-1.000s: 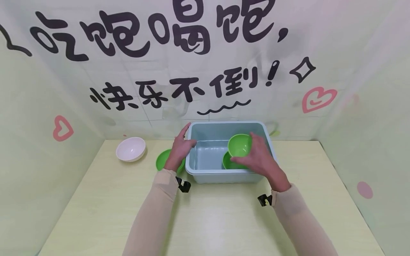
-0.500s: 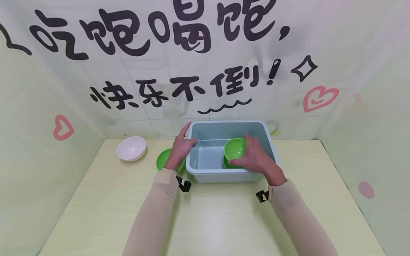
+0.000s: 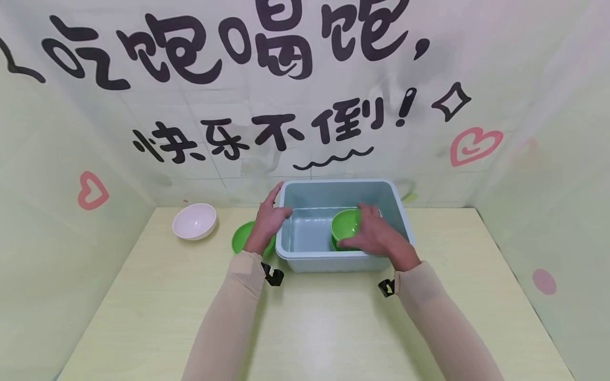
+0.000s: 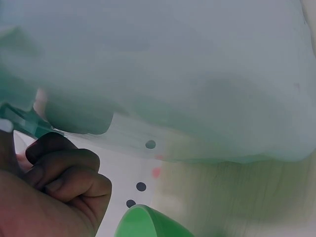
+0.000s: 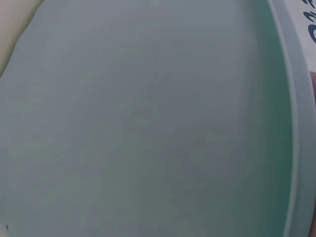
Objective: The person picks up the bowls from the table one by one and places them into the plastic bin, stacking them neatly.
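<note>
The right hand [image 3: 376,233] holds the upper bowl [image 3: 344,225] between thumb and fingers, near the bin's [image 3: 333,255] front right corner, over a lower bowl [image 3: 335,244]. The left hand [image 3: 268,219] grips the bin's left edge. I'd call this stacking; next calls for settling it, then loosening those fingers.

R grip [image 3: 375,232] hides pt of upper grn bowl [image 3: 344,225]; lower grn bowl [image 3: 334,243] mostly hidden.

Printed sheets [image 3: 286,100] wall a pale tabletop [image 3: 314,328] into a booth-like space.
</note>
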Action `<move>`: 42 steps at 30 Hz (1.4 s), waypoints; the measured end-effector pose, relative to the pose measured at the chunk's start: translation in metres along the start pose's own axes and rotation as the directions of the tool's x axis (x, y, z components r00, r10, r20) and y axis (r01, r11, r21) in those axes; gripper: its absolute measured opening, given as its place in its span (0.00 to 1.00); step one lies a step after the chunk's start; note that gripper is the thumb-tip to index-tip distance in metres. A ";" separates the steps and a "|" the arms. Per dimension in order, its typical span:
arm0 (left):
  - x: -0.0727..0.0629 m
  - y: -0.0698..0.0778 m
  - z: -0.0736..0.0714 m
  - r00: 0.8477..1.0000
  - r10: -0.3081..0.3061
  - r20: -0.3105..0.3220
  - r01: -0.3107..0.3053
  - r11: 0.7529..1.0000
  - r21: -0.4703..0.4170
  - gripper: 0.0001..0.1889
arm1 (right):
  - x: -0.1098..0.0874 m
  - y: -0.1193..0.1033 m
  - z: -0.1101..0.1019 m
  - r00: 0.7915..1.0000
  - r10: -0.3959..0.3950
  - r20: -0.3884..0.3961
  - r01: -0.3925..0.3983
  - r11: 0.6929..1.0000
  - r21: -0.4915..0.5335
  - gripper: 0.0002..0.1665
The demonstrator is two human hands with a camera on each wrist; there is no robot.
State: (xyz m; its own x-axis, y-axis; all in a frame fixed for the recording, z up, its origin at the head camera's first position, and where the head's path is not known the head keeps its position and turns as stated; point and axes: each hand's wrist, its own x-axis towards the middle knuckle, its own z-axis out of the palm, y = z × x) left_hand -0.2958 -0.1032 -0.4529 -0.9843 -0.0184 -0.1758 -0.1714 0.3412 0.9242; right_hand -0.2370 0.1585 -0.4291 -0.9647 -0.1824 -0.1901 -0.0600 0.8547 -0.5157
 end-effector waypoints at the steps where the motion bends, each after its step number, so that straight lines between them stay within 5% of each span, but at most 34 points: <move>1: 0.000 0.000 0.000 1.000 0.000 0.002 0.000 1.000 -0.001 0.46 | 0.001 0.000 0.001 1.000 0.001 0.002 -0.001 1.000 -0.010 0.70; 29: 0.000 0.001 0.000 1.000 -0.006 -0.003 0.006 1.000 -0.011 0.46 | 0.013 0.003 0.008 0.991 0.081 0.109 -0.082 0.997 0.005 0.72; 42: 0.001 -0.001 0.001 1.000 -0.012 -0.007 0.012 1.000 -0.003 0.47 | 0.013 0.004 0.010 0.982 0.113 0.151 -0.104 0.992 -0.069 0.69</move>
State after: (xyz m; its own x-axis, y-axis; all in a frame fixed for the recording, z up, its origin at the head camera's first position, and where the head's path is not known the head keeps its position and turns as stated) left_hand -0.2970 -0.1031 -0.4543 -0.9824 -0.0291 -0.1843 -0.1832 0.3379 0.9232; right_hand -0.2469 0.1544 -0.4419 -0.9155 -0.1558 -0.3710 0.0229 0.9004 -0.4345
